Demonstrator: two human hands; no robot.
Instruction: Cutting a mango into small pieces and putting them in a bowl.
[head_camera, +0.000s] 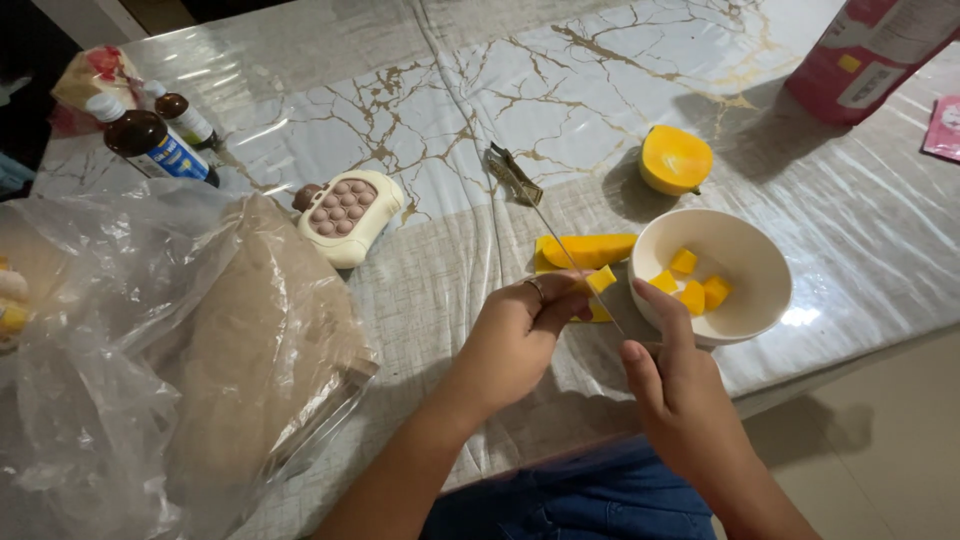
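My left hand, a ring on one finger, pinches a yellow mango piece on the table. My right hand grips a thin knife whose blade runs up and left across the fruit; its dark far end points away from me. A longer orange mango slice lies just beyond my fingers. To the right stands a cream bowl holding several mango cubes. A halved mango rests further back.
A crumpled clear plastic bag over brown paper fills the left. A cream push-button toy and two brown bottles sit behind it. A pink-red canister stands at the far right. The table edge runs near my lap.
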